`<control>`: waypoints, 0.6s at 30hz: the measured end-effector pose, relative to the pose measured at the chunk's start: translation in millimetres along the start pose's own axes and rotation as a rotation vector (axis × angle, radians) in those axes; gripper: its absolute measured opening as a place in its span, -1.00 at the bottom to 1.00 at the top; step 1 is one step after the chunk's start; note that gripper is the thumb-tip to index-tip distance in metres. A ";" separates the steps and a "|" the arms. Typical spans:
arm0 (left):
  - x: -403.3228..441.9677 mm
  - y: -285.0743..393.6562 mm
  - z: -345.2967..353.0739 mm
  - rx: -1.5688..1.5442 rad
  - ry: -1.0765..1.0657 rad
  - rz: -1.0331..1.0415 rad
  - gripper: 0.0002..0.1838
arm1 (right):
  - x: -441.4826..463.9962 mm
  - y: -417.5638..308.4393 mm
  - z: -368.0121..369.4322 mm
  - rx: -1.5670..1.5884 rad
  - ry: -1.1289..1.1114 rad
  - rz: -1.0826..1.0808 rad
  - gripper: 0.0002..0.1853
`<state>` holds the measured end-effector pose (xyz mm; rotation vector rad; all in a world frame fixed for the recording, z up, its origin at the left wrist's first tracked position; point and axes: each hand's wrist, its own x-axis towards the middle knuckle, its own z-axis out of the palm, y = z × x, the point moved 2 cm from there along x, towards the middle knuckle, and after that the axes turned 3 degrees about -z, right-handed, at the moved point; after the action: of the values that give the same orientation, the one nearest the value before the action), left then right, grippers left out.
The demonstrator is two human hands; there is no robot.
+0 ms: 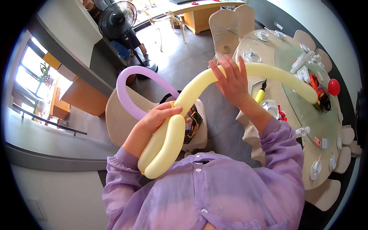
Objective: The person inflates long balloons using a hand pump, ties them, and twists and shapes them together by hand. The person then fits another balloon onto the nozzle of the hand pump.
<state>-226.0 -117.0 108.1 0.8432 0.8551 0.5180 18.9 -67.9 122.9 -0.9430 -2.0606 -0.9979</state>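
A long pale yellow balloon [195, 86] arches across the view, its lower left part folded into side-by-side lobes. My left hand [159, 117] is wrapped round it at the pinched joint above those lobes. Farther along the arch, my right hand [232, 80] lies on the balloon with its fingers spread, touching its near side and top. The far end of the balloon reaches over the round table at the right. Behind my left hand, a curved purple balloon [122, 86] loops over a cream chair [115, 117].
The round table [258, 44] holds wrapped tableware, a yellow and black pump [261, 92], a red balloon [333, 87] and a bottle [302, 131]. A bag [193, 124] rests on a chair. A black fan [117, 20] stands at the back left, with a person partly visible behind it.
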 end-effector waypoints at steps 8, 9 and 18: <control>-3.2 10.6 3.5 0.873 0.252 0.487 -0.69 | -24.5 -19.4 36.6 0.913 -0.606 0.261 -0.68; -3.8 12.0 4.8 1.139 0.305 0.690 -0.67 | -22.1 -23.1 33.5 1.412 -0.861 0.530 -0.70; 21.0 -9.7 14.1 1.014 0.786 1.075 -0.53 | 15.8 -55.2 3.6 2.457 -0.296 1.277 -0.57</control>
<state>-201.8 -114.1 96.2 2.1427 1.3714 1.4700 -35.4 -84.7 113.4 -0.4313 -0.8417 1.9699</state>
